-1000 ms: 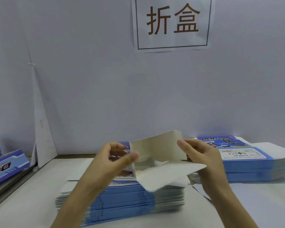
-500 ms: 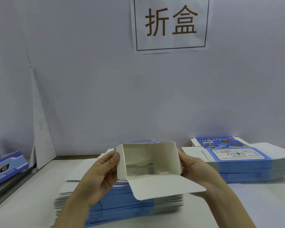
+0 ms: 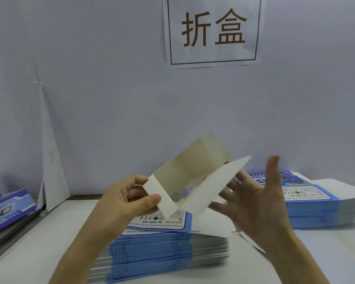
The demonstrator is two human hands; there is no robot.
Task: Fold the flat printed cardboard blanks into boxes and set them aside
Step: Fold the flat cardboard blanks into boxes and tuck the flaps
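- Cardboard blank [image 3: 193,177], half opened into a box shape with its plain inside facing the camera, is held tilted in the air above the middle stack.
- Left hand [image 3: 127,199] pinches the blank's narrow left flap between thumb and curled fingers.
- Right hand [image 3: 252,203] is spread wide with straight fingers and the thumb pointing up; its fingers lie behind the large right flap and seem to touch it.
- Directly below, a tall stack of flat blanks [image 3: 168,253], printed blue, lies label side up on the white table [image 3: 29,253].
- A second stack [image 3: 320,208] lies to the right, apart from the first.
- At the left edge lie blue printed boxes [image 3: 6,210].
- On the wall [image 3: 111,99] behind hangs a paper sign [image 3: 213,31] with two brown characters.
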